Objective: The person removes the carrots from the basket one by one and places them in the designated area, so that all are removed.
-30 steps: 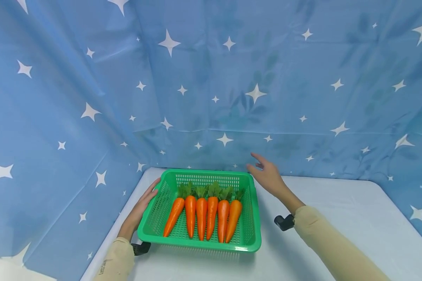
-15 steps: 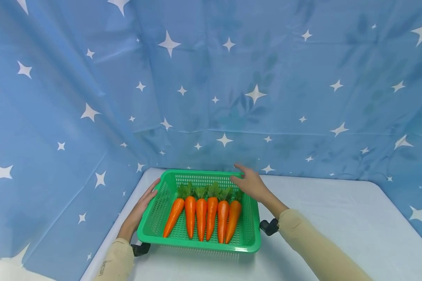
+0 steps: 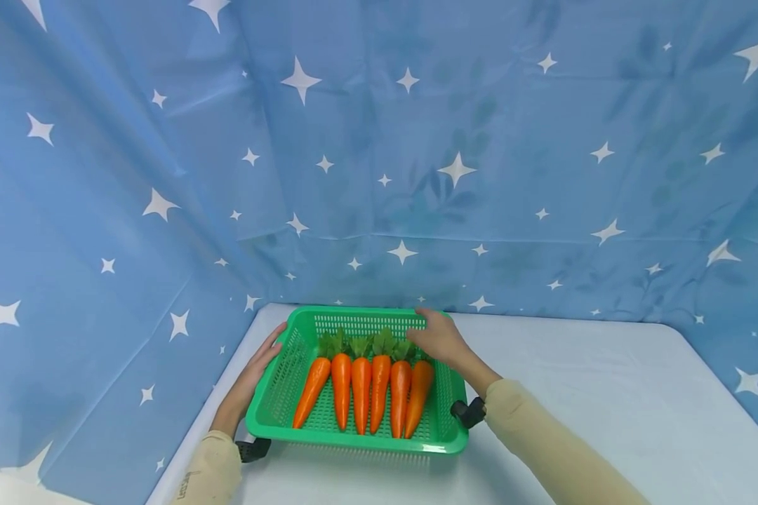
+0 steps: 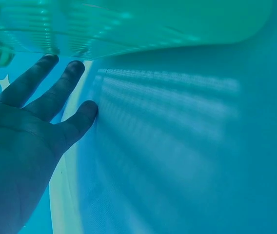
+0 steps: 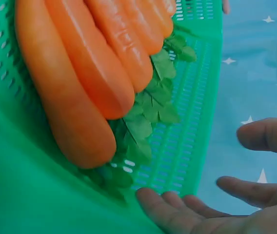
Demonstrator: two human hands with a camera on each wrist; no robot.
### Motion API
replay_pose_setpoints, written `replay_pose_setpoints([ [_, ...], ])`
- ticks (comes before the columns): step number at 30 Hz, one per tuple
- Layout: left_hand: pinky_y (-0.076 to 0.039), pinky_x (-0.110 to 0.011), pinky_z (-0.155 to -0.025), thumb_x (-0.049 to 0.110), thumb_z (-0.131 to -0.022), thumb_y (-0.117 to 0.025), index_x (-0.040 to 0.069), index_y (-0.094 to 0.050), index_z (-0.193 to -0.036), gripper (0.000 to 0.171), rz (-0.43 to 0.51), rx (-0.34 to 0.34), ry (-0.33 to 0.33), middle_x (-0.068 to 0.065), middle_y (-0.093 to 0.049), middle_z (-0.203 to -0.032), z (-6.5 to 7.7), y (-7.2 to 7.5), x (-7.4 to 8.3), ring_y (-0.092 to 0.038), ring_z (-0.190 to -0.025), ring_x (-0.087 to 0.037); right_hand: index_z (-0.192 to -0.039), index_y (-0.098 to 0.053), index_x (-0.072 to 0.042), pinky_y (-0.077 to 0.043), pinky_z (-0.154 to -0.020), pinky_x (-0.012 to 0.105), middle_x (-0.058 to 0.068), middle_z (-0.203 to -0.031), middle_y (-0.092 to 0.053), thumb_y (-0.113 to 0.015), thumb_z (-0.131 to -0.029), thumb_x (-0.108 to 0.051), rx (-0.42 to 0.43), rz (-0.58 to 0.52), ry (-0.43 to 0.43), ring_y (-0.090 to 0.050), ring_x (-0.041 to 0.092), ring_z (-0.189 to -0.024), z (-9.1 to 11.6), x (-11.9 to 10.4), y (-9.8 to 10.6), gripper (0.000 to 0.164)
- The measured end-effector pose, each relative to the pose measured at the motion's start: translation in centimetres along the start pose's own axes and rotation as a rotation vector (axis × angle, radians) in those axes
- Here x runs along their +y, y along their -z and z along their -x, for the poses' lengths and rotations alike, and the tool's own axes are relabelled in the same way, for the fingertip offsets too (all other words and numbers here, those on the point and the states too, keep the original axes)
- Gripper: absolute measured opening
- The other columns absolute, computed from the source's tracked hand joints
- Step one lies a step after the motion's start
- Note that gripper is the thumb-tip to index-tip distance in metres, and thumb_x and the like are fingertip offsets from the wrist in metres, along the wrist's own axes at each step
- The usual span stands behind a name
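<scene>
A green plastic basket with slotted walls holds several orange carrots, laid side by side with green leafy tops toward its back wall. My left hand rests along the basket's left outer side; the left wrist view shows its straight fingers by the basket's underside. Over the back right corner reaches my right hand, above the rightmost carrot's top. In the right wrist view its fingers are spread, with some low inside the corner, and it holds nothing. The rightmost carrot's leaves are partly hidden by this hand.
The basket stands on a white table, near its left and back edges. A blue curtain with white stars hangs behind the table and along the left. Black wrist cameras sit close to the basket's sides.
My right hand has moved left and downward, from beyond the basket's back right corner to over that corner. The left hand, the basket and the carrots have stayed in place.
</scene>
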State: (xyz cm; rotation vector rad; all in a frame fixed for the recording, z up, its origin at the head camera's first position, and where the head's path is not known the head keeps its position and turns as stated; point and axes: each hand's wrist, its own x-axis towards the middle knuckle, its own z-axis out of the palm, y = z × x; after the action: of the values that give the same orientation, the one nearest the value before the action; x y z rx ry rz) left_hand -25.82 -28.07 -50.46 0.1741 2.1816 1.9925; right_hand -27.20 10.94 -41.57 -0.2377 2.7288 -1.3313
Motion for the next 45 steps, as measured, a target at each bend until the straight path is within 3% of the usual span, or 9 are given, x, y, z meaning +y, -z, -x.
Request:
replay_pose_setpoints([
  [4,-0.045,-0.023,-0.102,0.044,-0.118,-0.038,0.029,-0.016,-0.175,0.063,0.014,0.01,-0.001,-0.003,-0.011,-0.178,0.0,0.1,0.1,-0.026,-0.154,-0.03,-0.152,-0.05,0.013,-0.054,-0.094,0.056,0.031,-0.149,-0.055,-0.064,-0.102,-0.011,-0.029,0.017,-0.028,-0.063,0.043,-0.117,0.0,-0.2,-0.6,0.057],
  [9,-0.045,-0.024,-0.103,0.043,-0.118,-0.039,0.028,-0.015,-0.175,0.063,0.029,-0.002,0.005,-0.004,-0.011,-0.179,-0.1,0.0,0.1,-0.026,-0.154,-0.031,-0.149,-0.052,0.014,-0.053,-0.08,0.048,0.031,-0.147,-0.057,-0.066,-0.098,-0.009,-0.084,0.044,-0.054,-0.061,0.035,-0.095,0.4,0.1,-1.6,0.058],
  [15,-0.046,-0.026,-0.103,0.043,-0.118,-0.039,0.029,-0.016,-0.175,0.063,0.044,-0.004,0.002,-0.004,-0.012,-0.178,0.0,-0.1,0.1,-0.028,-0.153,-0.031,-0.147,-0.053,0.016,-0.056,-0.09,0.053,0.033,-0.15,-0.053,-0.068,-0.099,-0.006,-0.099,0.013,-0.081,-0.063,0.043,-0.118,0.9,0.4,-2.4,0.055],
  [22,-0.05,-0.028,-0.1,0.043,-0.118,-0.039,0.03,-0.016,-0.175,0.062,0.063,-0.002,0.012,-0.005,-0.015,-0.177,0.2,0.0,0.3,-0.042,-0.143,-0.025,-0.143,-0.058,0.015,-0.058,-0.089,0.052,0.033,-0.148,-0.053,-0.071,-0.096,-0.004,-0.103,-0.017,-0.095,-0.064,0.043,-0.115,0.5,1.0,-2.8,0.051],
  [29,-0.043,-0.024,-0.104,0.042,-0.118,-0.037,0.026,-0.015,-0.175,0.063,0.019,0.011,-0.013,-0.004,-0.011,-0.178,0.0,-0.1,0.1,-0.023,-0.156,-0.03,-0.141,-0.06,0.014,-0.057,-0.095,0.055,0.031,-0.145,-0.058,-0.075,-0.092,0.0,-0.137,-0.048,-0.085,-0.062,0.045,-0.122,0.4,2.1,-4.0,0.053],
  [33,-0.048,-0.029,-0.102,0.042,-0.119,-0.037,0.027,-0.014,-0.175,0.062,0.06,-0.012,0.004,-0.005,-0.014,-0.178,-0.1,-0.3,-0.3,-0.036,-0.148,-0.028,-0.138,-0.061,0.016,-0.059,-0.089,0.052,0.032,-0.141,-0.06,-0.074,-0.088,0.005,-0.13,-0.04,-0.08,-0.066,0.043,-0.114,0.6,2.7,-4.6,0.053],
  [36,-0.05,-0.028,-0.101,0.042,-0.119,-0.037,0.029,-0.016,-0.175,0.062,0.067,-0.01,0.012,-0.005,-0.016,-0.177,-0.1,-0.4,-0.4,-0.043,-0.141,-0.02,-0.137,-0.062,0.017,-0.06,-0.086,0.051,0.033,-0.14,-0.061,-0.072,-0.086,0.008,-0.118,-0.029,-0.063,-0.067,0.042,-0.111,0.7,2.9,-4.8,0.053],
  [41,-0.048,-0.026,-0.102,0.043,-0.118,-0.039,0.029,-0.016,-0.175,0.062,0.053,-0.004,-0.005,-0.004,-0.014,-0.178,-0.1,-0.2,-0.2,-0.038,-0.146,-0.021,-0.137,-0.064,0.016,-0.059,-0.08,0.046,0.032,-0.139,-0.062,-0.07,-0.083,0.011,-0.121,-0.004,-0.034,-0.068,0.037,-0.105,0.6,3.0,-5.0,0.055],
  [45,-0.048,-0.025,-0.102,0.041,-0.119,-0.038,0.028,-0.016,-0.175,0.062,0.051,-0.006,-0.015,-0.004,-0.012,-0.178,-0.2,0.0,-0.2,-0.03,-0.152,-0.031,-0.136,-0.066,0.013,-0.05,-0.068,0.039,0.031,-0.138,-0.064,-0.066,-0.08,0.014,-0.128,-0.007,-0.035,-0.063,0.029,-0.087,0.4,3.1,-5.3,0.056],
])
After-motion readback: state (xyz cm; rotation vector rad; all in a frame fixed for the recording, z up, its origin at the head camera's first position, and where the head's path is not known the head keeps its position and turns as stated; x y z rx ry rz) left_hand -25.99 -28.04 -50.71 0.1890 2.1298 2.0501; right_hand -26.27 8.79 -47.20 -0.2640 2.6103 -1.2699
